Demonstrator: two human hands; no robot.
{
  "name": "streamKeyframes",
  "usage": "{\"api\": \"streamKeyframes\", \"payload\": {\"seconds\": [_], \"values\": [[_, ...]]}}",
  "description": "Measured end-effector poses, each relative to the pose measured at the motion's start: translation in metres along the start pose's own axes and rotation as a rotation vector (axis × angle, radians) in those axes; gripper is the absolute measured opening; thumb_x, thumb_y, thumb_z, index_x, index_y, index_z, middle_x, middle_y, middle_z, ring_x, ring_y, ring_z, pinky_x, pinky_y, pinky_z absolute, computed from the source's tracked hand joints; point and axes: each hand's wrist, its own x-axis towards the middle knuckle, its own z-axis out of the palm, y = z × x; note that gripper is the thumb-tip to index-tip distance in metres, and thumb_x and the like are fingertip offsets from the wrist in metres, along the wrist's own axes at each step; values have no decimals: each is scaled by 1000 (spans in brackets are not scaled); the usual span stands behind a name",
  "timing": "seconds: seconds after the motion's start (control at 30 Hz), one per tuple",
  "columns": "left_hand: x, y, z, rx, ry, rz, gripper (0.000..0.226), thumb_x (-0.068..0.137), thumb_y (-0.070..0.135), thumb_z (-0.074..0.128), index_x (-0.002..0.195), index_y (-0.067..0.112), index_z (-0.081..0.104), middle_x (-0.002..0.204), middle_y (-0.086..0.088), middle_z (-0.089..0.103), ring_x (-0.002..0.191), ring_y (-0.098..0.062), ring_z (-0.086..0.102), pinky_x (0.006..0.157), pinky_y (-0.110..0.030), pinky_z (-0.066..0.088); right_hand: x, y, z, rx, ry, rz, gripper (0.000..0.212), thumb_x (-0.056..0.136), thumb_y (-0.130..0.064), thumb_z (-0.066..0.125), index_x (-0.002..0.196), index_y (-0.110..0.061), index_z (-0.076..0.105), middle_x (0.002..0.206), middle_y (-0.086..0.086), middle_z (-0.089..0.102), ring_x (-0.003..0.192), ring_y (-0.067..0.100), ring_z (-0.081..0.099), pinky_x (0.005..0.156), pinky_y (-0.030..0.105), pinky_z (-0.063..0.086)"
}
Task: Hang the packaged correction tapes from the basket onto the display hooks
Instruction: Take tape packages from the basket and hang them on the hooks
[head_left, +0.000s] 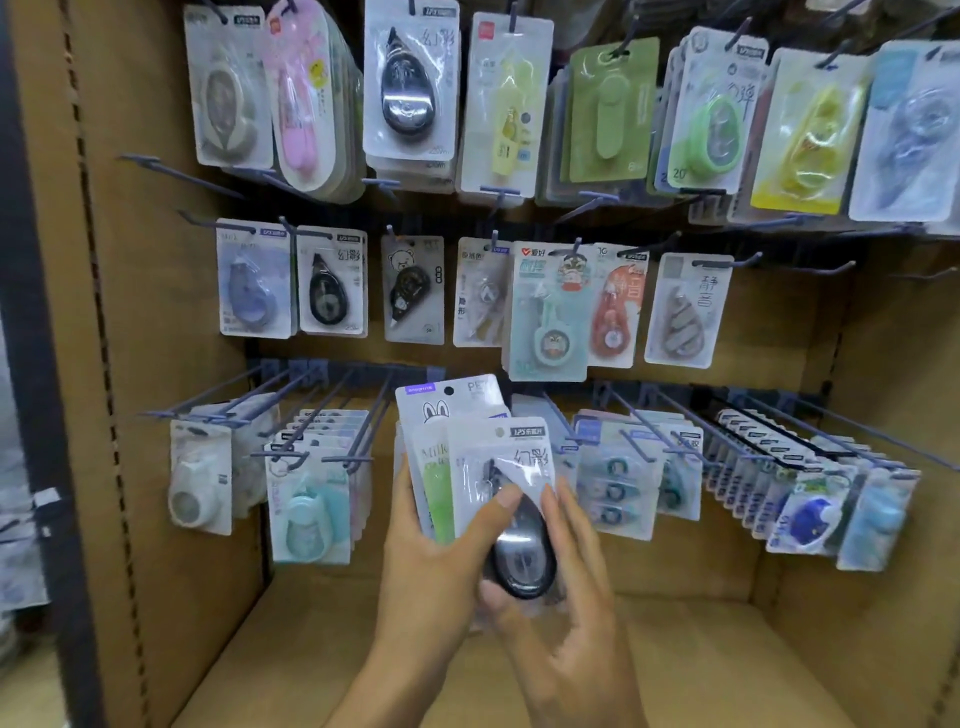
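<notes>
My left hand (434, 561) holds a small stack of packaged correction tapes (447, 415) upright in front of the bottom row of hooks, thumb across the front pack. The front pack (511, 467) has a clear blister with a black teardrop tape. My right hand (566, 597) grips that front pack at its lower end, thumb under the black tape and fingers along its right edge. Matching black tape packs hang on a middle-row hook (332, 280) and a top-row hook (410, 78). No basket is in view.
Three rows of dark wire hooks on a brown pegboard carry many tape packs. Long hooks (322, 410) of the bottom row jut toward me, left and right of my hands. A brown shelf floor (363, 649) lies below; side panels close in left and right.
</notes>
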Motion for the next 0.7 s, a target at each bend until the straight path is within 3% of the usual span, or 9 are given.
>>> {"api": "streamKeyframes", "payload": {"seconds": [0.13, 0.33, 0.5, 0.57, 0.63, 0.7], "values": [[-2, 2, 1, 28, -3, -1, 81, 62, 32, 82, 139, 29, 56, 104, 18, 79, 91, -1, 76, 66, -12, 56, 1, 0, -4, -109, 124, -85, 71, 76, -27, 79, 142, -26, 54, 150, -21, 47, 137, -3, 44, 101, 5, 37], [-4, 5, -5, 54, -55, -24, 65, 79, 33, 76, 140, 38, 54, 110, 22, 77, 99, 2, 74, 70, -11, 56, 2, -1, 1, -135, 268, -170, 56, 79, -32, 77, 133, -26, 64, 137, -13, 61, 127, 5, 57, 96, 11, 47], [-7, 6, -21, 112, -74, 7, 74, 80, 31, 79, 144, 48, 46, 129, 21, 70, 117, -1, 69, 94, -27, 60, 3, -8, 5, -146, 232, -139, 55, 77, -41, 72, 129, -28, 67, 128, -18, 60, 118, 8, 61, 92, 5, 42], [-8, 10, -28, 133, -69, 32, 79, 81, 32, 78, 150, 48, 42, 136, 22, 67, 122, 0, 66, 99, -26, 58, 3, -13, 8, -133, 215, -153, 56, 75, -38, 75, 129, -28, 67, 126, -16, 59, 115, 8, 63, 91, 5, 43], [-7, 13, -37, 140, -65, 35, 83, 79, 37, 79, 151, 49, 39, 137, 25, 65, 122, 3, 64, 100, -23, 57, 5, -18, 12, -128, 182, -179, 57, 75, -40, 73, 130, -28, 66, 127, -15, 58, 116, 7, 62, 90, 5, 44], [-6, 15, -47, 136, -55, 25, 92, 74, 50, 84, 153, 50, 38, 139, 27, 63, 124, 4, 63, 105, -29, 54, 6, -23, 16, -129, 135, -208, 59, 76, -43, 73, 132, -27, 65, 130, -15, 57, 122, 4, 58, 92, 3, 43]]}}
